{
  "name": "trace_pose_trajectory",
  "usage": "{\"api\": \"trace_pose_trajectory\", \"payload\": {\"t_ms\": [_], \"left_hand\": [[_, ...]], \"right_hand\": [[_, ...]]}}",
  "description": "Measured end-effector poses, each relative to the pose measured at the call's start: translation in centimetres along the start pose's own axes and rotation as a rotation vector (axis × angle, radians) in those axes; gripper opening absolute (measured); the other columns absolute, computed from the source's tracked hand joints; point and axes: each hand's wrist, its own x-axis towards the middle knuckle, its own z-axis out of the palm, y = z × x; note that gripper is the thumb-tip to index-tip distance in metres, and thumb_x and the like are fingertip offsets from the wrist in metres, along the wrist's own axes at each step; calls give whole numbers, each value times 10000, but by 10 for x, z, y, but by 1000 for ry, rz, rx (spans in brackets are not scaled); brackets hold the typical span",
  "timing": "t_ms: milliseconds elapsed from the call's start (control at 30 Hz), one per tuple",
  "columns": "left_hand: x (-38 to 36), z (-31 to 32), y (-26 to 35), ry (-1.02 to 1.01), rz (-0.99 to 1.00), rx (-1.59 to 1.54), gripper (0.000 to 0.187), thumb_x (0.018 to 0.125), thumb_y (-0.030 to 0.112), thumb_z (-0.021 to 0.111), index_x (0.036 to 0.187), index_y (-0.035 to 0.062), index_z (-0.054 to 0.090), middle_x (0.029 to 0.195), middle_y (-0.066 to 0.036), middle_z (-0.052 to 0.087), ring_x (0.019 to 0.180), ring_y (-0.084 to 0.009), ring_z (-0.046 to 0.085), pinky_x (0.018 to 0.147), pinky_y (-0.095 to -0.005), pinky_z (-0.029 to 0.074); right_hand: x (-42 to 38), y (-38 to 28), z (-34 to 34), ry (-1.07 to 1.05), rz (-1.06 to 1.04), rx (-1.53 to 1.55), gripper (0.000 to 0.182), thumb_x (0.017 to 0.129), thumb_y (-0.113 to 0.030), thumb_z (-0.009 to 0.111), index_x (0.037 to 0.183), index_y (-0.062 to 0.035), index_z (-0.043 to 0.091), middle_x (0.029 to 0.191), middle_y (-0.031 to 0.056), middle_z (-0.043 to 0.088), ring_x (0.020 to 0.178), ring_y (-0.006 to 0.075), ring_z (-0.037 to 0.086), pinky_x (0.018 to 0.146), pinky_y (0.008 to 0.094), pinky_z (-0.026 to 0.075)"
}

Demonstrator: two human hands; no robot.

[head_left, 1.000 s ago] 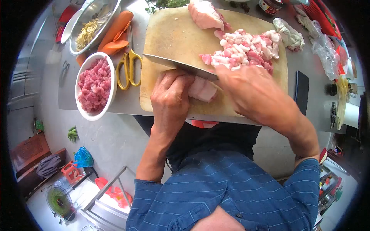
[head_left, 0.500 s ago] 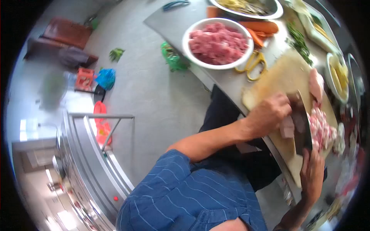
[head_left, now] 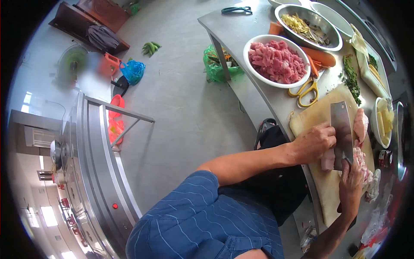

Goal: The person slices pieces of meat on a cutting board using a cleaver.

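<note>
My left hand (head_left: pixel 314 143) has its fingers curled over a pale pink piece of meat (head_left: pixel 328 160), knuckles close to the blade. In my right hand (head_left: pixel 351 183) is a cleaver (head_left: pixel 342 129), gripped at its handle, its broad blade beside the left fingers. Both work over a wooden cutting board (head_left: pixel 310 115). Beyond the blade lie small cut pieces of pale meat (head_left: pixel 359 159), partly behind the right hand, and a larger pink piece of meat (head_left: pixel 360 124).
A white bowl of cut pink meat (head_left: pixel 278 62) stands by yellow-handled scissors (head_left: pixel 307 93) and a carrot (head_left: pixel 319 57). Further off are a metal basin (head_left: pixel 308 26), green herbs (head_left: pixel 351 80), a dish of yellowish pieces (head_left: pixel 384 121) and a jar (head_left: pixel 385 158). A green bag (head_left: pixel 215 67) is below the table.
The camera view has shifted, moving the table's contents right and down in the picture. The left hand remains at the meat, and the cleaver remains in the right hand.
</note>
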Motion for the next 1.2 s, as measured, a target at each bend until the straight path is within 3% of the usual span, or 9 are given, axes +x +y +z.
{"api": "trace_pose_trajectory", "payload": {"t_ms": [167,367,567,633,800,900,1000,1067,1200], "left_hand": [[-1,0,-1,7,10,-24,139,767,-22,730,904,3,718,1000,-165,695,1035,-359,668,943,-437,572],[12,-6,-1,32,-143,-157,116,838,4,764,948,-18,733,1046,-190,693,1067,-382,666,962,-465,560],[27,-4,3,-329,-224,200,220,829,165,840,928,-19,771,1064,-242,686,1086,-421,653,975,-495,549],[31,-5,4,-393,-242,203,273,808,219,854,907,-24,780,1085,-245,702,1128,-429,645,978,-493,549],[39,-30,-2,-528,-312,42,223,895,219,788,1000,28,739,952,-229,731,897,-400,735,851,-491,581],[39,-45,-1,-398,-334,-73,248,972,195,769,1134,18,707,982,-205,772,924,-330,771,816,-422,603],[43,-52,3,-383,-488,-183,201,986,123,767,1160,24,752,1011,-155,784,924,-246,772,799,-366,599],[39,-53,5,-67,-155,182,140,936,51,765,1068,3,765,1033,-178,765,992,-366,732,857,-461,584],[23,-48,28,-191,11,-39,163,845,-19,757,997,27,793,1038,-143,751,1006,-337,709,894,-448,579]], "right_hand": [[-9,7,-11,-102,191,96,413,1107,-130,584,1494,14,585,1499,264,605,1389,460,559,1161,519,417],[-28,-5,-35,-186,460,362,356,1124,-133,548,1414,58,626,1178,282,733,1049,432,689,973,461,529],[-48,0,-35,-54,498,504,341,1124,-144,557,1398,38,644,1018,263,716,862,283,662,828,413,536],[-50,-1,-43,-254,615,420,349,1116,-152,570,1404,29,647,981,256,710,839,227,650,807,395,540],[-54,-23,-51,-154,434,445,336,1044,-100,639,1359,9,673,1024,330,714,951,535,688,791,463,556],[-57,-31,-59,-152,422,363,157,1027,-123,681,1049,31,658,886,314,681,856,530,671,731,574,504],[-59,-33,-62,-155,476,349,193,1032,-92,661,1178,33,673,854,330,649,837,535,652,701,511,509],[-61,-40,-65,-125,507,349,151,1035,-79,666,1127,40,664,843,315,650,822,522,662,689,509,504],[-63,-53,-74,-20,511,449,113,1034,-52,670,1080,50,654,850,290,671,810,507,681,679,507,504]]}}
